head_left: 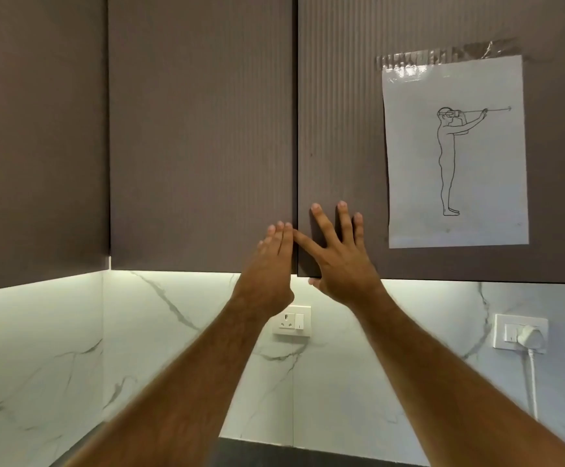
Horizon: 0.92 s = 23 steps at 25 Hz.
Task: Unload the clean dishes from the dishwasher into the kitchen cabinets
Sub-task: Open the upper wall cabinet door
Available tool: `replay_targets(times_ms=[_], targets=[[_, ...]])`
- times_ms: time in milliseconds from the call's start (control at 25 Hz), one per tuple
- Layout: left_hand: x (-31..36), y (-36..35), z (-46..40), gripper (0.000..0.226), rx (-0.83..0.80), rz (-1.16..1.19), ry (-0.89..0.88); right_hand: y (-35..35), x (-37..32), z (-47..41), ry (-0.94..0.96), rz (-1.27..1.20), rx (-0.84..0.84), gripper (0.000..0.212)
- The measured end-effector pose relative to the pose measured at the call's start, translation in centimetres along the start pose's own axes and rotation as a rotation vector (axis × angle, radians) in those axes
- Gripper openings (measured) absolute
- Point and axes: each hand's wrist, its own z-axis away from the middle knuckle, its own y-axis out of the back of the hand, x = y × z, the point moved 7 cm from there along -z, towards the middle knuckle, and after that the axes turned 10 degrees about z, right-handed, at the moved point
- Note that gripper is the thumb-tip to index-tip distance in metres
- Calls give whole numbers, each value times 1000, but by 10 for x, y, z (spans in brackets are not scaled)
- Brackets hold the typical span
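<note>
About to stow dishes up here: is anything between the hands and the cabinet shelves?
Yes. Both cabinet doors are shut, covering the inside. The left hand and right hand are raised at the seam between them, holding no dish.

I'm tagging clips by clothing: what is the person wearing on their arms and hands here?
Nothing shows on either arm. Both forearms are bare right to the bottom edge of the picture, with no sleeve in view. The left hand and the right hand have no gloves, rings, watch or wristbands. The forearms have visible hair.
</note>
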Motion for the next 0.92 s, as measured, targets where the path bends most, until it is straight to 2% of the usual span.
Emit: replay_targets(times_ms=[80,160,320,600,720,800,920], targets=[[-15,-11,-2,102,32,44,-18,-5,-7,-3,-47,20,92,98],[-21,-21,-2,99,93,-51,-97,-7,-12,-3,-65,57,186,83],[-22,-29,-7,91,133,-173,-157,-7,-19,-2,-72,78,219,61],[-20,-30,1,66,95,-114,-147,15,-26,4,-86,-4,183,55],[-23,-23,10,58,159,206,-107,34,-29,11,-99,-59,163,55],[-23,-18,13,57,148,250,-110,50,-29,19,-117,-83,157,52],[-31,-23,19,67,54,171,5,80,-27,34,-133,-137,192,49]])
